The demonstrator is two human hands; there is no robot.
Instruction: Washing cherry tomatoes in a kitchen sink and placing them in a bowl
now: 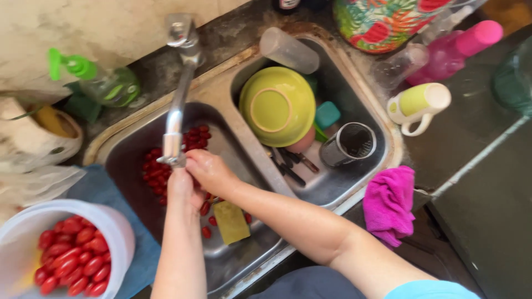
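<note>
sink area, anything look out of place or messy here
Small red tomatoes lie loose on the bottom of the left basin, scattered around a yellow-green sponge rather than in a container. Both hands, left hand and right hand, meet under the faucet. In the right basin, a green bowl sits upside down on piled dishes.
</note>
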